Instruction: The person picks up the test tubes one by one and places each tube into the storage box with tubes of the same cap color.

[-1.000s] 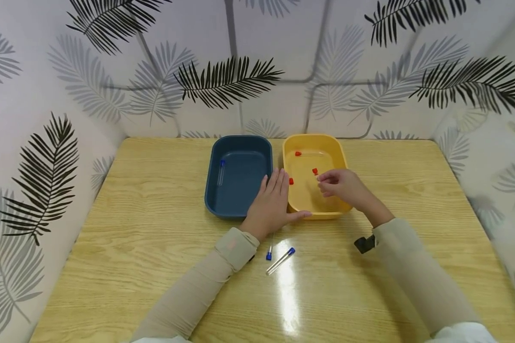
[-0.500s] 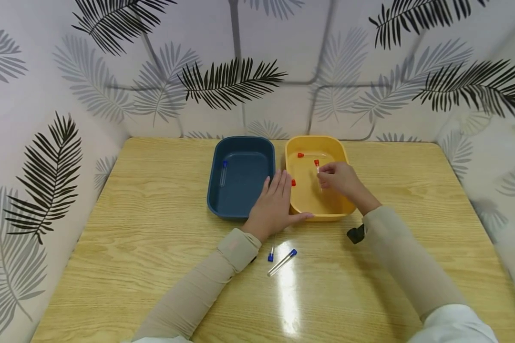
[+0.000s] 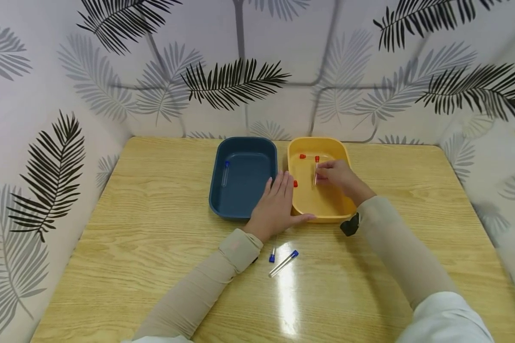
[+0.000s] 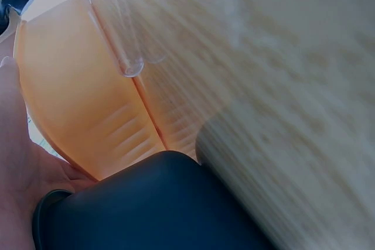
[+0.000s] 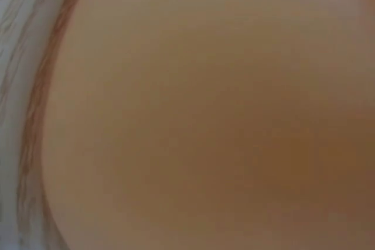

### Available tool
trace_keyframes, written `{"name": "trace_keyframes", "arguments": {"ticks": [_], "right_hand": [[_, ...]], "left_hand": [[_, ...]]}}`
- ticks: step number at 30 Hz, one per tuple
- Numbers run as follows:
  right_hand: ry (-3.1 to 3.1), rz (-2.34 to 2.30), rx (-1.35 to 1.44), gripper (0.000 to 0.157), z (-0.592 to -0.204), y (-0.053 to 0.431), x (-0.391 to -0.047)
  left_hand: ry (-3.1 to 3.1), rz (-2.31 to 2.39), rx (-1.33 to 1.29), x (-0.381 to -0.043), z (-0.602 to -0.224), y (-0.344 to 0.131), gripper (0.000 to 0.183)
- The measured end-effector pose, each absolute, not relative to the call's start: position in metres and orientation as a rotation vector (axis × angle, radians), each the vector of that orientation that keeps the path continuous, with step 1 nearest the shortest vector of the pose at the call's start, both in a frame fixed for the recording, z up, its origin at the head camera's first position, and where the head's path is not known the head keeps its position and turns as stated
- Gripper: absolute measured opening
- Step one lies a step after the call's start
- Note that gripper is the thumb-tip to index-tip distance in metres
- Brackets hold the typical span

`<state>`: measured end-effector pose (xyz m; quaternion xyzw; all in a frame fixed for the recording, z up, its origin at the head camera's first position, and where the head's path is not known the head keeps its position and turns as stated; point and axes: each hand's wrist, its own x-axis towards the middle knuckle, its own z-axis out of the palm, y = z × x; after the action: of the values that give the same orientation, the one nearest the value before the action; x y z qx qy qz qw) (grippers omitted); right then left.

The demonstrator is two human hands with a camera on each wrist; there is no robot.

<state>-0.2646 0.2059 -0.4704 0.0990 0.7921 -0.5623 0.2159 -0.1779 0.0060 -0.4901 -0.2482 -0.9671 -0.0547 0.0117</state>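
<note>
Inside the yellow tray [image 3: 322, 207], my right hand [image 3: 338, 174] pinches a clear test tube with a red cap [image 3: 317, 159] between thumb and fingers. A second red-capped tube [image 3: 303, 156] lies near the tray's far side. Another red cap [image 3: 295, 184] shows by the left wall, close to my left fingertips. My left hand [image 3: 274, 207] rests with straight fingers over the adjoining rims of the yellow tray and the dark blue tray [image 3: 223, 212]. In the left wrist view that hand [image 4: 23, 185] touches both trays. The right wrist view is blurred and shows mostly yellow tray [image 5: 176, 115].
One blue-capped tube [image 3: 225, 176] lies in the blue tray. Two more blue-capped tubes lie on the wooden table [image 3: 154, 214] before the trays: one angled tube [image 3: 283, 264], and one tube [image 3: 272, 258] partly hidden by my left wrist. A leaf-patterned cloth [image 3: 257, 114] stands behind.
My right hand has taken hold of the red-capped tube in the yellow tray and shifted slightly farther back. My left hand stays on the rims.
</note>
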Motion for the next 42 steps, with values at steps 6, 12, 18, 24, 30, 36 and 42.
{"name": "trace_keyframes", "arguments": {"ticks": [6,12,18,24,30,36,42], "right_hand": [[2.064,-1.682,0.363,0.034,-0.483,0.207,-0.268],[2.066,-1.668,0.398,0.035,-0.483,0.206,-0.269],[2.098,-1.648,0.413,0.037,-0.482,0.204,-0.269],[2.160,-1.624,0.389,0.037,-0.487,0.204,-0.270],[2.184,-1.626,0.389,0.037,-0.491,0.205,-0.271],[2.222,-1.605,0.373,0.036,-0.492,0.205,-0.271],[2.240,-1.616,0.342,0.036,-0.492,0.205,-0.268]], "left_hand": [[-3.029,-0.157,-0.779,-0.177,-0.492,0.008,0.114],[-3.017,-0.137,-0.773,-0.177,-0.490,0.007,0.114],[-3.015,-0.130,-0.773,-0.177,-0.488,0.007,0.114],[-3.006,-0.132,-0.775,-0.177,-0.488,0.007,0.114],[-3.001,-0.120,-0.768,-0.177,-0.490,0.007,0.114],[-3.017,-0.140,-0.771,-0.175,-0.488,0.006,0.113],[-3.006,-0.140,-0.785,-0.175,-0.487,0.006,0.112]]}}
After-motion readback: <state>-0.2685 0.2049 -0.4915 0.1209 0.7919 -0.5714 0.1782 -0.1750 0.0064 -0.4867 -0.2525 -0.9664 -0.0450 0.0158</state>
